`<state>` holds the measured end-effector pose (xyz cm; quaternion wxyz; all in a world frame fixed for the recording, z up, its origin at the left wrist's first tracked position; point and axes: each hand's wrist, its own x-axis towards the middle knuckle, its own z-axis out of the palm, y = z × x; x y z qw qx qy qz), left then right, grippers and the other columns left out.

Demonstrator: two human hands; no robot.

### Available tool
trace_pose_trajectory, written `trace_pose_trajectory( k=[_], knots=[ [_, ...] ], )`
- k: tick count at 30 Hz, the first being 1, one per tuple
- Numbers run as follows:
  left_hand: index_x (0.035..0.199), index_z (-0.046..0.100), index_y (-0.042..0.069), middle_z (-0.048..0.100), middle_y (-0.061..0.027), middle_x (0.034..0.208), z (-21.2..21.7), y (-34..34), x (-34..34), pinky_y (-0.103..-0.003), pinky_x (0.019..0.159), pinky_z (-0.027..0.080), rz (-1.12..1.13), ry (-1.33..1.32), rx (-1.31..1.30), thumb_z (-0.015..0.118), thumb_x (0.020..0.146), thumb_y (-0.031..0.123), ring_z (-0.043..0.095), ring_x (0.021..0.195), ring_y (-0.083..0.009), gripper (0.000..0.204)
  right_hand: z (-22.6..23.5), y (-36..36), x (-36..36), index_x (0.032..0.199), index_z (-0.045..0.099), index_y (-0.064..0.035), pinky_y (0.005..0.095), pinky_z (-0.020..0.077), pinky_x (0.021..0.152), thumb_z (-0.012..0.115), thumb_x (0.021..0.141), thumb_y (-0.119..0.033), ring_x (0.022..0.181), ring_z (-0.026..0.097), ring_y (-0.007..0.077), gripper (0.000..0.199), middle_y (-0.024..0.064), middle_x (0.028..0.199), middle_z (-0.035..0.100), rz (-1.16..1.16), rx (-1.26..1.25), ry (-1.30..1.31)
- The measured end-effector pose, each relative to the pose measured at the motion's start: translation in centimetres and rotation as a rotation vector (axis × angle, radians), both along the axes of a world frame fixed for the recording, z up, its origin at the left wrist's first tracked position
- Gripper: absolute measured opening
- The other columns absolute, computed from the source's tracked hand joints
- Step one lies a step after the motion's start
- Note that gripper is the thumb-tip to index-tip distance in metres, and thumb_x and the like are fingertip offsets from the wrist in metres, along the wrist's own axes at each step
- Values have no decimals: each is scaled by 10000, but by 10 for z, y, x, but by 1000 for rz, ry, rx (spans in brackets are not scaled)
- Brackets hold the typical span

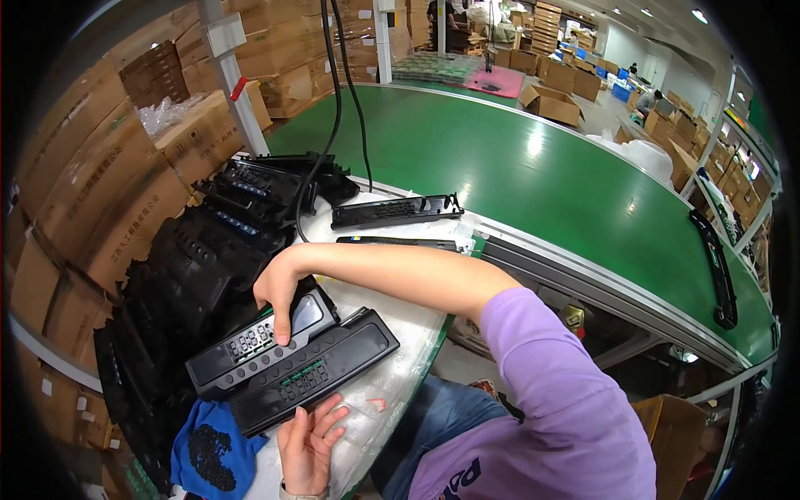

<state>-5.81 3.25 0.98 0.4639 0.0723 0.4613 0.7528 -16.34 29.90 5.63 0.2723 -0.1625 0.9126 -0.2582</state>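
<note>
Two long black plastic panels with button holes lie side by side on the white table. My right hand reaches across from the right and grips the upper panel at its far edge, fingertips pressing beside its display window. Palm up with fingers apart, my left hand lies at the near edge of the lower panel, fingertips touching its rim.
A heap of black panels fills the table's left side. A blue cloth with small black pieces lies at the front left. Further back are another black part and a thin strip. Hanging cables, a green conveyor belt, cardboard boxes.
</note>
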Motion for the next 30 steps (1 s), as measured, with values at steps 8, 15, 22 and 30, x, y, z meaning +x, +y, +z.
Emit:
trace_pose_trajectory(
  k=[8,15,22,30],
  knots=[
    [1221,418,-121,558,-314,1135,5,-12,4,-299,665,587,-39,13,-51,409,984,276,631,988,-317,462,-4,-11,12,1129,568,87,339,487,811,803,605,-468,965,617,282,798,212,1068,624,-157,-174,-247],
    [1232,454,-79,576,-215,1174,8,-19,-6,-328,845,498,-190,-32,-131,479,956,348,606,1058,-302,508,4,-7,40,1254,454,71,310,453,906,820,626,-334,1055,573,236,832,193,1143,594,-167,-287,-218],
    [1218,456,-101,563,-224,1183,1,-22,-9,-292,872,508,-127,-104,-1,425,982,304,578,1105,-300,469,30,-11,43,1187,504,74,275,477,835,832,561,-194,912,615,181,756,154,1031,648,-145,-210,-228],
    [1218,358,-73,532,-217,1181,-9,-25,-4,-332,915,491,-81,-127,70,546,929,338,589,1085,-280,537,74,10,79,1099,538,91,258,490,714,823,507,-159,775,620,156,703,124,910,655,-298,-191,-284]
  ],
)
